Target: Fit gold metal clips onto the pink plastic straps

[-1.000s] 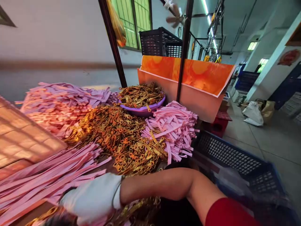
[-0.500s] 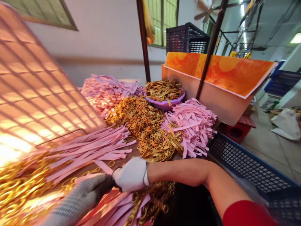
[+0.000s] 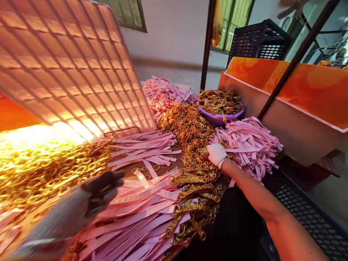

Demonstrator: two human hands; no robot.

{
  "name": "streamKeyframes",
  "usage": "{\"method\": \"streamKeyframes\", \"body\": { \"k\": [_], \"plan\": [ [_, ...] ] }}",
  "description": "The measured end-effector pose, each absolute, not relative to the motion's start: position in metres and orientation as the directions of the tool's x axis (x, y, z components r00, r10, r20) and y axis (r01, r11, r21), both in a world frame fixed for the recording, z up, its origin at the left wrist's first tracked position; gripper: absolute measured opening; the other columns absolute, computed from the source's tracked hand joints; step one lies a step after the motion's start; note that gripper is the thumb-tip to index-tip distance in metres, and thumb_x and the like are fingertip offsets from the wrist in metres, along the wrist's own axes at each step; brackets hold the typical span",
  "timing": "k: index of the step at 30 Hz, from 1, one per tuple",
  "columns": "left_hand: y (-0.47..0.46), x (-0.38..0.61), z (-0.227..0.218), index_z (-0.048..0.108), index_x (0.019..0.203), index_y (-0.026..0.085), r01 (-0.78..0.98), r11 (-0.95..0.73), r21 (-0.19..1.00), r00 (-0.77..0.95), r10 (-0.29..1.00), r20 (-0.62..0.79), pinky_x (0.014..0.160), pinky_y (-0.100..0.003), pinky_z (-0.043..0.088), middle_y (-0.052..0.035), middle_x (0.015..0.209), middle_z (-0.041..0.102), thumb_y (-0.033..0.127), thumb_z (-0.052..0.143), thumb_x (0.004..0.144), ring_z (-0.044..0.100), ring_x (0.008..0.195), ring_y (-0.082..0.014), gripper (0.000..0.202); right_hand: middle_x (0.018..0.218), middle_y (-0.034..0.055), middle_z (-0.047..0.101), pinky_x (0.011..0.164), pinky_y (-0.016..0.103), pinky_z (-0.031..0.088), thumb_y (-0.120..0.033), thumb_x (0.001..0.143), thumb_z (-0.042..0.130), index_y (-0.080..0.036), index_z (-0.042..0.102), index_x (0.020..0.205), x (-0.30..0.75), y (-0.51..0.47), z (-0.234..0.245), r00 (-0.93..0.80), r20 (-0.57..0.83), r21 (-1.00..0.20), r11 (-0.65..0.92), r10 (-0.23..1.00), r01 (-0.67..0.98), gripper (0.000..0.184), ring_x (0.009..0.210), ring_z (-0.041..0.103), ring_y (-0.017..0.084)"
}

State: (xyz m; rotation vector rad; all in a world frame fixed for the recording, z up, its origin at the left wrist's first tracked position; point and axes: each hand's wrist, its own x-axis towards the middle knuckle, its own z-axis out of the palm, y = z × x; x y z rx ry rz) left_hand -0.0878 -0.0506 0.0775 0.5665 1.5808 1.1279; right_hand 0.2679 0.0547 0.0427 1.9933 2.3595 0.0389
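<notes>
My right hand (image 3: 216,154), in a white glove, reaches across the table and rests on the heap of gold metal rings and clasps (image 3: 190,130), beside a pile of pink straps (image 3: 248,143). Its fingers are curled into the gold pieces; what they hold is hidden. My left hand (image 3: 89,194), in a grey glove with dark fingertips, is blurred and lies on the pink straps (image 3: 144,214) at the near edge, fingers stretched out. More gold rings (image 3: 43,170) glow under a lamp at the left.
A purple bowl (image 3: 220,117) of gold pieces stands at the back. A lit grid panel (image 3: 67,61) leans over the left side. An orange board (image 3: 296,87) and dark posts (image 3: 206,43) stand to the right, with black crates (image 3: 258,41) behind and another crate (image 3: 304,206) below.
My right hand has moved away from the left hand, out to the gold heap near the far pink straps. The view has swung left, showing more of the lit panel.
</notes>
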Motion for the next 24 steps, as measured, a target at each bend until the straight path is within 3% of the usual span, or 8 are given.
{"method": "streamKeyframes", "body": {
  "k": [3, 8, 10, 12, 14, 16, 21, 24],
  "plan": [
    [-0.042, -0.057, 0.066, 0.061, 0.087, 0.010, -0.609, 0.482, 0.630, 0.037, 0.810, -0.585, 0.025, -0.010, 0.022, -0.0047, 0.063, 0.064, 0.023, 0.031, 0.103, 0.037, 0.033, -0.0039, 0.036, 0.097, 0.0218, 0.071, 0.077, 0.031, 0.046, -0.007, 0.080, 0.057, -0.006, 0.069, 0.096, 0.280, 0.072, 0.033, -0.106, -0.069, 0.075, 0.111, 0.992, 0.991, 0.020, 0.094, 0.069, 0.029],
    [-0.041, -0.029, 0.039, 0.062, 0.106, 0.003, -0.726, 0.536, 0.430, 0.356, 0.829, -0.432, 0.026, -0.014, 0.032, -0.0185, 0.083, 0.069, 0.036, 0.044, 0.100, 0.057, 0.047, -0.0123, 0.038, 0.090, 0.0144, 0.070, 0.070, 0.027, 0.042, -0.007, 0.081, 0.049, -0.012, 0.065, 0.097, 0.289, 0.074, 0.034, -0.126, -0.017, 0.016, 0.126, 0.992, 0.992, 0.023, 0.084, 0.066, 0.022],
    [-0.044, -0.026, 0.031, 0.061, 0.116, 0.002, -0.734, 0.538, 0.414, 0.380, 0.831, -0.406, 0.029, -0.015, 0.037, -0.0199, 0.089, 0.071, 0.028, 0.048, 0.098, 0.061, 0.051, -0.0141, 0.034, 0.095, 0.0129, 0.069, 0.074, 0.026, 0.043, -0.009, 0.086, 0.043, -0.012, 0.061, 0.108, 0.278, 0.066, 0.040, -0.167, 0.036, -0.030, 0.168, 0.985, 0.985, 0.029, 0.088, 0.064, 0.021],
    [-0.046, -0.024, 0.026, 0.060, 0.121, 0.002, -0.738, 0.526, 0.424, 0.382, 0.842, -0.380, 0.031, -0.012, 0.037, -0.0194, 0.091, 0.071, 0.015, 0.051, 0.093, 0.061, 0.052, -0.0116, 0.032, 0.100, 0.0093, 0.069, 0.077, 0.024, 0.045, -0.013, 0.091, 0.038, -0.014, 0.058, 0.116, 0.254, 0.052, 0.045, -0.312, 0.084, -0.225, 0.323, 0.946, 0.919, 0.032, 0.090, 0.063, 0.018],
    [-0.049, -0.024, 0.022, 0.062, 0.120, 0.003, -0.728, 0.505, 0.464, 0.371, 0.859, -0.352, 0.031, -0.010, 0.034, -0.0183, 0.091, 0.071, 0.009, 0.053, 0.089, 0.057, 0.049, -0.0084, 0.032, 0.101, 0.0069, 0.068, 0.080, 0.024, 0.048, -0.019, 0.095, 0.036, -0.016, 0.058, 0.117, 0.222, 0.035, 0.049, -0.505, 0.184, -0.502, 0.523, 0.843, 0.689, 0.031, 0.089, 0.062, 0.016],
    [-0.050, -0.024, 0.018, 0.065, 0.111, 0.004, -0.702, 0.492, 0.515, 0.373, 0.870, -0.323, 0.031, -0.010, 0.032, -0.0156, 0.087, 0.071, 0.011, 0.057, 0.087, 0.052, 0.046, -0.0062, 0.026, 0.102, 0.0073, 0.068, 0.082, 0.027, 0.050, -0.024, 0.094, 0.044, -0.016, 0.060, 0.116, 0.191, 0.019, 0.053, -0.633, 0.305, -0.643, 0.644, 0.711, 0.414, 0.029, 0.089, 0.062, 0.017],
    [-0.056, -0.028, 0.007, 0.066, 0.081, 0.009, -0.600, 0.475, 0.643, 0.414, 0.873, -0.259, 0.030, -0.013, 0.027, -0.0041, 0.062, 0.059, 0.029, 0.071, 0.082, 0.048, 0.042, -0.0069, 0.021, 0.108, 0.0114, 0.067, 0.089, 0.033, 0.050, -0.012, 0.079, 0.055, -0.014, 0.059, 0.125, 0.146, 0.000, 0.058, -0.819, 0.329, -0.531, 0.809, 0.470, 0.251, 0.047, 0.096, 0.061, 0.020],
    [-0.058, -0.032, 0.006, 0.064, 0.078, 0.009, -0.584, 0.511, 0.631, 0.452, 0.850, -0.270, 0.029, -0.014, 0.026, -0.0031, 0.060, 0.057, 0.033, 0.072, 0.081, 0.044, 0.040, -0.0059, 0.026, 0.101, 0.0100, 0.068, 0.084, 0.032, 0.051, -0.011, 0.077, 0.054, -0.013, 0.061, 0.120, 0.139, -0.003, 0.058, -0.826, 0.320, -0.561, 0.795, 0.464, 0.229, 0.044, 0.090, 0.062, 0.019]
  ]
}}
